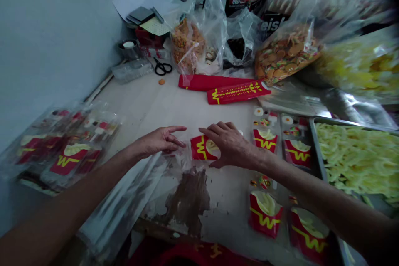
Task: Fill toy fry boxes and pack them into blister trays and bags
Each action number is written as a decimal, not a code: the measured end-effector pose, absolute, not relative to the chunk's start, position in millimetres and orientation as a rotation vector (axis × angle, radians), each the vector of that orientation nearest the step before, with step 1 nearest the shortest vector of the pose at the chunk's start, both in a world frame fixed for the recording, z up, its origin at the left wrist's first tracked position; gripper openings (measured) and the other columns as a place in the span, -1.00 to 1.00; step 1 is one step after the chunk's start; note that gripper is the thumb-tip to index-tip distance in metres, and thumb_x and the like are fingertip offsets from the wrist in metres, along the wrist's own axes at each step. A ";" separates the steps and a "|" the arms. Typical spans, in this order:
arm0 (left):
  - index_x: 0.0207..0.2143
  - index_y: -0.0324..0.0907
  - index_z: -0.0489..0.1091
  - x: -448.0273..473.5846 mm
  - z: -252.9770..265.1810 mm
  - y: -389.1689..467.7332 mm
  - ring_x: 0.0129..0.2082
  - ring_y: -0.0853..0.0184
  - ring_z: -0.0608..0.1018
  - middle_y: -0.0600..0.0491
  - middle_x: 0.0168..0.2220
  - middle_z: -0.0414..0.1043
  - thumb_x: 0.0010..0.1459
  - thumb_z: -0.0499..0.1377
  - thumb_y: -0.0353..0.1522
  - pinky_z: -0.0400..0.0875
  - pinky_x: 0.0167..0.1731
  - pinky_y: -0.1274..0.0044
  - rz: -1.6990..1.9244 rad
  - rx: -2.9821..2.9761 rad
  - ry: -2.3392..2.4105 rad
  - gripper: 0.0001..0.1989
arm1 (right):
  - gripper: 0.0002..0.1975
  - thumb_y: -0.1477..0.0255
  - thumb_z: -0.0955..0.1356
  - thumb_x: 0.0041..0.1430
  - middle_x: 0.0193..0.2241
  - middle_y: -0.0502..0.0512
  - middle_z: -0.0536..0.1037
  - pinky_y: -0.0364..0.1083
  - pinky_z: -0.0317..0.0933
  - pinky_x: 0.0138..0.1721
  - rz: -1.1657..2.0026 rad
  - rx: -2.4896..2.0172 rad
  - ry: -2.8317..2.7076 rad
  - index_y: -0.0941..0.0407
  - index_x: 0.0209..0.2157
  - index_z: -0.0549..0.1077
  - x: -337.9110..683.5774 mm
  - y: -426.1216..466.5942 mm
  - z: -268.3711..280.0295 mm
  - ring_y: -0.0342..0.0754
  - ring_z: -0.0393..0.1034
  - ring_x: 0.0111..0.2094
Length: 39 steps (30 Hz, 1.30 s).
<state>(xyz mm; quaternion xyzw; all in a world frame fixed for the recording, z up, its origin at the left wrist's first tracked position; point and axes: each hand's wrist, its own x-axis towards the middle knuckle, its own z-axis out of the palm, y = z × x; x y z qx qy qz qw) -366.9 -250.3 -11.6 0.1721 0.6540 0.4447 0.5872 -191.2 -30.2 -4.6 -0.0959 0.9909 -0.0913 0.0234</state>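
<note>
My right hand (229, 143) lies curved over a small red fries carton (198, 147) with a yellow zigzag, its fingers along the far edge and thumb on the near edge. The carton lies on its side, with pale pieces at its mouth partly under my hand. Clear plastic film (182, 160) spreads at the carton's left end. Beside that film, my left hand (160, 139) has its index finger stretched out and the other fingers apart; whether they touch the film is unclear. Filled clear packs with similar red cartons (265, 214) lie to the right.
A metal tray (322, 162) of pale curly pieces stands at the right. Finished-looking packs (70, 158) are piled at the left, by clear plastic sleeves (124, 199). Stacked flat red cartons (238, 92), black scissors (162, 66) and bulging bags (288, 52) occupy the back.
</note>
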 end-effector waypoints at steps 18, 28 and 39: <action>-0.10 -0.20 0.49 -377.3 -16.2 -261.1 -0.43 0.37 0.59 0.07 -0.44 0.55 -0.04 0.37 -0.37 0.41 -0.38 0.56 1.095 0.616 1.862 -0.61 | 0.08 0.14 0.60 -0.24 0.07 0.27 0.45 0.14 0.10 0.03 -0.390 -0.360 2.972 0.17 0.30 0.23 -194.3 -39.1 1.4 0.25 0.30 0.02; -0.18 -0.22 0.55 -374.5 -21.6 -266.1 -0.33 0.34 0.62 0.00 -0.30 0.62 -0.04 0.39 -0.34 0.51 -0.19 0.46 1.083 0.454 1.789 -0.68 | 0.10 0.08 0.57 -0.21 0.09 0.29 0.42 0.15 0.12 0.03 -0.497 -0.468 2.958 0.16 0.33 0.18 -210.9 -40.5 -13.8 0.25 0.28 0.04; -0.12 -0.19 0.57 -368.9 19.7 -221.9 -0.12 0.26 0.59 -0.04 -0.11 0.61 0.22 0.15 -0.38 0.42 -0.05 0.42 0.695 1.487 2.052 -0.76 | 0.07 0.02 0.52 -0.08 0.04 0.37 0.45 0.13 0.16 -0.04 -0.179 0.140 3.051 0.23 0.34 0.11 -182.3 -96.1 8.1 0.26 0.29 0.01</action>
